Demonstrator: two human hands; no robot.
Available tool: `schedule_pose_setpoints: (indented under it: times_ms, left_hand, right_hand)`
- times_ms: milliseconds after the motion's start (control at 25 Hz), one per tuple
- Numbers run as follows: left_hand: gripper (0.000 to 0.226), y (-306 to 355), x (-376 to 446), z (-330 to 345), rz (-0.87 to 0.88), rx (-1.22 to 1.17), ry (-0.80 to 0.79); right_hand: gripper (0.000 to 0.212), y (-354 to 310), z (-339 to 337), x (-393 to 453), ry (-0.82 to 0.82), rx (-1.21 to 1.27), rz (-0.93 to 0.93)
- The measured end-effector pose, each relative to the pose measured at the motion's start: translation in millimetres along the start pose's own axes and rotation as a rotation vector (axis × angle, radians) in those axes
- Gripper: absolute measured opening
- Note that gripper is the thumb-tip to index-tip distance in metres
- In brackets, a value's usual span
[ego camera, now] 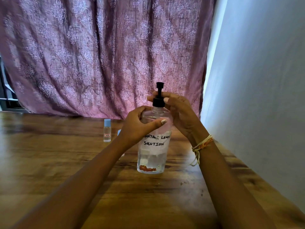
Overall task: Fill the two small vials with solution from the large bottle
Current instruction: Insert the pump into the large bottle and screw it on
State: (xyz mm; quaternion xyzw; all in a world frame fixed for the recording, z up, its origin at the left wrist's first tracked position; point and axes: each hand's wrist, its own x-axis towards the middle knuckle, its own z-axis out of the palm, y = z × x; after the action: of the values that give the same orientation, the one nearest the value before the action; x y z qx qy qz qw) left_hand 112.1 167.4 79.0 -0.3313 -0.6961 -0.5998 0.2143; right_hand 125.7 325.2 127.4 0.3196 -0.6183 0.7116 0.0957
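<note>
Bottle [152, 151] labelled "CONTACT LENS SOLUTION", vial [107, 132] "7B"

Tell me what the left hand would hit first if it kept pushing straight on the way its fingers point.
The left hand already grips the large bottle around its shoulder, so pushing on rightward it meets only that bottle; beyond it, probably the right hand at the pump collar.

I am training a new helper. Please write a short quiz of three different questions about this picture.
1. True or false: the left hand grips the large bottle.
2. The right hand grips: A) the pump collar B) a vial C) the curtain.
3. Fill in: the small vial wears a ___ cap.

Key: 1 true; 2 A; 3 blue.
</note>
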Motion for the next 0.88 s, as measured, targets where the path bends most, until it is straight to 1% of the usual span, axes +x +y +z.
schedule_pose_setpoints:
  times_ms: [80, 160, 240, 320, 360, 440, 560, 640, 760, 800, 880]
  left_hand:
    - [0.034, 3.2, -1.8, -0.8, 0.008, -0.01, -0.009]
    - [0.033, 3.6, -2.3, -1.8, 0.013, -0.02, -0.006]
    - [0.033, 1.6, -2.0, -1.8, 0.016, -0.022, 0.006]
    - [0.032, 0.5, -1.8, -1.5, 0.019, -0.023, 0.007]
    - [0.033, 0.5, -1.9, -1.3, 0.02, -0.023, 0.003]
    - [0.033, 1.4, -2.2, -0.9, 0.017, -0.016, -0.003]
    - [0.03, 2.1, -2.4, -0.9, 0.011, -0.015, -0.003]
    - [0.03, 2.6, -2.7, -0.9, 0.018, -0.025, -0.004]
    - [0.036, 1.1, -1.8, -0.5, 0.018, -0.055, -0.019]
    - [0.04, 0.7, -1.8, 0.0, 0.016, -0.057, -0.02]
    - [0.045, 0.9, -2.2, 0.9, 0.021, -0.048, -0.012]
  right_hand:
    - [0.027, -1.1, 0.4, -0.4, 0.001, -0.013, -0.012]
    - [0.028, -1.7, 2.4, -0.6, 0.038, -0.033, -0.028]
    - [0.022, -2.2, 4.8, 0.0, 0.142, -0.127, -0.069]
    - [0.025, -0.2, 8.8, 0.6, 0.235, -0.248, -0.093]
    - [0.028, 1.0, 10.1, 1.0, 0.244, -0.281, -0.089]
    - [0.034, 1.2, 11.2, 0.3, 0.175, -0.24, -0.048]
    - [0.034, -4.6, 6.4, -3.0, -0.023, -0.047, 0.03]
    - [0.037, -8.5, 0.9, -4.5, -0.077, -0.003, 0.05]
    - [0.036, -11.1, -1.2, -5.5, -0.072, 0.01, 0.048]
    - [0.034, -9.6, 0.6, -5.3, -0.037, 0.008, 0.044]
    - [0.03, -4.5, 8.6, -2.8, 0.093, -0.06, 0.015]
